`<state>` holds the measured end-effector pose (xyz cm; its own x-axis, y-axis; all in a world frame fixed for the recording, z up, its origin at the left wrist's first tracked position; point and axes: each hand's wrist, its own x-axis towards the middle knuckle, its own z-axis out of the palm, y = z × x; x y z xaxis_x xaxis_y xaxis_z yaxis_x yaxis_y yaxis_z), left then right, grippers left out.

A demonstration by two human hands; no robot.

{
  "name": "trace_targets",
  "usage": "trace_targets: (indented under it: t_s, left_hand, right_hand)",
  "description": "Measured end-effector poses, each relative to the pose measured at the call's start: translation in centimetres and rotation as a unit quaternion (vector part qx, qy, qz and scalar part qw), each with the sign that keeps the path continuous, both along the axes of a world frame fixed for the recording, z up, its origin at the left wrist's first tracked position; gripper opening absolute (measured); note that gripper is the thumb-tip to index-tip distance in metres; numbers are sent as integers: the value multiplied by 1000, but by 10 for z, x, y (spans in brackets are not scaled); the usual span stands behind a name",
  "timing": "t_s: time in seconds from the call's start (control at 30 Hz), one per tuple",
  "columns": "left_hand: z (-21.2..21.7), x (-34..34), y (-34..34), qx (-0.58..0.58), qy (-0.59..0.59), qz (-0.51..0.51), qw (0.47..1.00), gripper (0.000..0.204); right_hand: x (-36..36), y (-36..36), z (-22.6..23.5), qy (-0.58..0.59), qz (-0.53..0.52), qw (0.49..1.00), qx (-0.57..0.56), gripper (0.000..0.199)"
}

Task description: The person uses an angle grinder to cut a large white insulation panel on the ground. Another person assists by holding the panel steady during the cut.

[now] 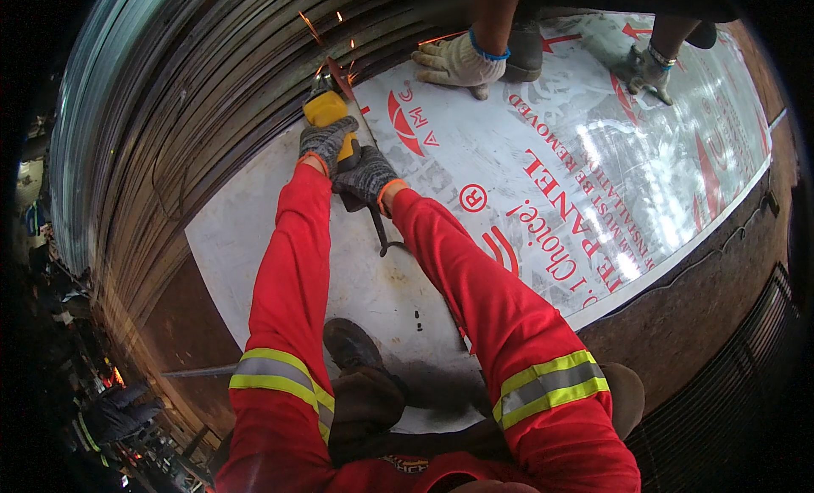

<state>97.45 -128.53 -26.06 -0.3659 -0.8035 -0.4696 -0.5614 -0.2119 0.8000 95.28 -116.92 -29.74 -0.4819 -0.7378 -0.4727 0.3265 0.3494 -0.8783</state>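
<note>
A yellow angle grinder (pixel 326 110) is gripped in both my gloved hands. Its reddish-brown disc (pixel 340 79) meets the far-left edge of a film-covered panel (pixel 475 154), and orange sparks (pixel 310 28) fly off beyond it. My left hand (pixel 327 142), in a dark grey knit glove, wraps round the grinder's body. Closer to me, my right hand (pixel 366 178) closes round the rear of the tool. A dark power cord (pixel 379 230) trails from there over a pale, stained sheet (pixel 254 230), which lies along the panel's left side.
Another person's gloved hands (pixel 462 61) press on the panel's far side, with a dark shoe (pixel 524 52) between them. Long metal stock (pixel 195 77) is stacked at left. My boot (pixel 350 345) stands on the pale sheet. A dark grating (pixel 729 366) lies at lower right.
</note>
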Motion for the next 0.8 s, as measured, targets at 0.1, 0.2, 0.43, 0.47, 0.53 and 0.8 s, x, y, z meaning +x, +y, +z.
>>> trace_targets:
  t_s: [0.1,0.2,0.43,0.47,0.53,0.8]
  left_hand:
    - [12,19,-10,-17,-4,7,1000,44]
    - [6,-5,14,7,26,-1,1000,35]
    - [16,7,11,-20,-35,-27,999,56]
    - [16,6,12,-18,-37,-30,999,57]
    - [16,5,14,-11,-31,-26,999,57]
    - [12,0,21,-10,-41,0,999,57]
  right_hand:
    - [14,-8,14,-70,22,997,-28,81]
    - [3,-5,-28,-22,-11,1000,-10,83]
    - [14,-11,-25,-26,9,1000,-13,76]
    - [13,-8,-24,-34,5,999,-15,79]
    - [11,-5,-22,-36,1,999,-10,82]
    - [10,5,-15,-64,-13,997,-27,73]
